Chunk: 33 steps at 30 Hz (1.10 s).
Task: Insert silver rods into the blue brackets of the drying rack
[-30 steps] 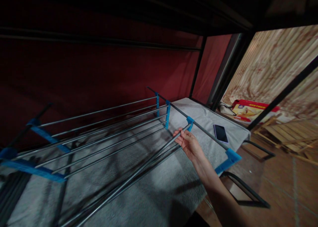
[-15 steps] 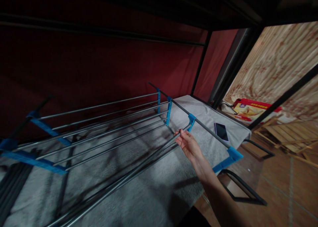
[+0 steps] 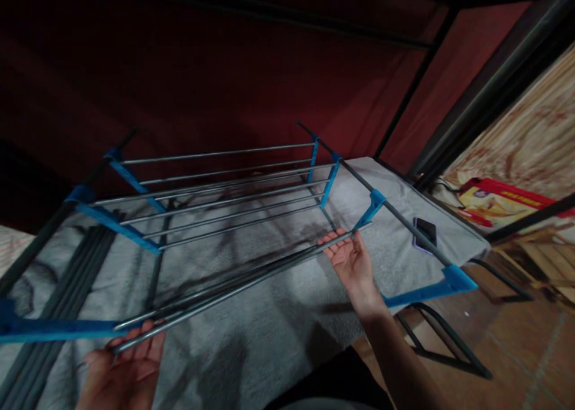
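Observation:
A rack of thin metal rods (image 3: 233, 202) joined by blue plastic brackets (image 3: 330, 182) stands on a grey cloth-covered surface. In front of it, several loose metal tubes (image 3: 233, 284) run from hand to hand at a slant. My left hand (image 3: 128, 368), palm up at the lower left, has its fingers curled under the tubes' near ends by a long blue bracket (image 3: 58, 329). At their far ends my right hand (image 3: 350, 260) grips the tubes, thumb over them, just below another blue bracket (image 3: 372, 207) on the dark side pole (image 3: 402, 219).
A bundle of dark tubes (image 3: 78, 284) lies at the left on the grey cloth (image 3: 278, 338). A phone (image 3: 424, 233) rests at the right. Black bent legs (image 3: 449, 344) stick out over the tiled floor. A red and yellow box (image 3: 498, 200) and wooden slats (image 3: 543, 254) are beyond.
My left hand has come into view and taken the tubes' near ends. My right hand still holds the other ends, now turned more palm up. The view has shifted left.

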### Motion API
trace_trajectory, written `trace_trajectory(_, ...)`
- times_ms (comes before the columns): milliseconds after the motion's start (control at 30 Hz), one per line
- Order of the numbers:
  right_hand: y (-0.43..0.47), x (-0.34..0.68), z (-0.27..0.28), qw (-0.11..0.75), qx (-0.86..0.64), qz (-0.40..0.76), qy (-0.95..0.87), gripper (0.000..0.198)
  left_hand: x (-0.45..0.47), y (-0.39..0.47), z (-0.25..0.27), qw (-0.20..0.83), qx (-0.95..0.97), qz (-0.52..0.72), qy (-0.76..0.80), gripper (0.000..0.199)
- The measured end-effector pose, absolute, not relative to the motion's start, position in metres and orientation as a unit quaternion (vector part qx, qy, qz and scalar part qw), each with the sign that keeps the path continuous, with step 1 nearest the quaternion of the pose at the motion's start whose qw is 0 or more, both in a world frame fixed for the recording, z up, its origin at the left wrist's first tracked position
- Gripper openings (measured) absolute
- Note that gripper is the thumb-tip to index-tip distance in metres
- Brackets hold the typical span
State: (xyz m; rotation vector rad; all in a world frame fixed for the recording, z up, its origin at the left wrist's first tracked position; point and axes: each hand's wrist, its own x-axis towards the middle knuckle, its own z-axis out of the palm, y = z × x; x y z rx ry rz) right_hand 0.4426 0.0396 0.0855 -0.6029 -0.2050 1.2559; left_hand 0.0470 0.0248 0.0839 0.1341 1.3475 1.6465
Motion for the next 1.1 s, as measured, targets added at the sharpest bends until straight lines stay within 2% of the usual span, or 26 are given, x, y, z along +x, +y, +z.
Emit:
trace_trajectory(167, 0.037, 0.434, 0.079, 0.792, -0.253, 0.550, -0.076, 0.027, 0.059, 0.033, 0.088, 0.459, 0.003, 0.689, 0.561, 0.038)
trace_trajectory(333, 0.032, 0.435, 0.071, 0.790, -0.287, 0.535, -0.085, 0.030, 0.063, 0.024, 0.089, 0.470, 0.062, 0.727, 0.497, 0.024)
trace_trajectory(467, 0.026, 0.438, 0.061, 0.786, -0.292, 0.540, -0.073, 0.030, 0.070, 0.022, 0.093, 0.468, 0.039, 0.735, 0.490, 0.028)
trace_trajectory(567, 0.018, 0.442, 0.051, 0.780, -0.306, 0.542, -0.063, 0.029, 0.072, 0.023, 0.092, 0.461, 0.047, 0.740, 0.488, 0.023)
trace_trajectory(667, 0.010, 0.449, 0.038, 0.755, -0.364, 0.545, -0.042, 0.026, 0.070, 0.021, 0.089, 0.465, 0.073, 0.735, 0.487, 0.020)
trace_trajectory(800, 0.000, 0.465, 0.019, 0.680, -0.482, 0.552, -0.023, 0.029, 0.070, 0.016, 0.088, 0.495, 0.100, 0.722, 0.474, 0.016)
trace_trajectory(933, -0.010, 0.484, 0.000, 0.654, -0.536, 0.531, -0.045, 0.031, 0.073, 0.010, 0.086, 0.510, 0.127, 0.719, 0.455, 0.030)
trace_trajectory(1100, -0.012, 0.505, -0.016, 0.618, -0.597, 0.510, -0.053, 0.021, 0.073, 0.006, 0.086, 0.480, 0.156, 0.723, 0.471, 0.039)
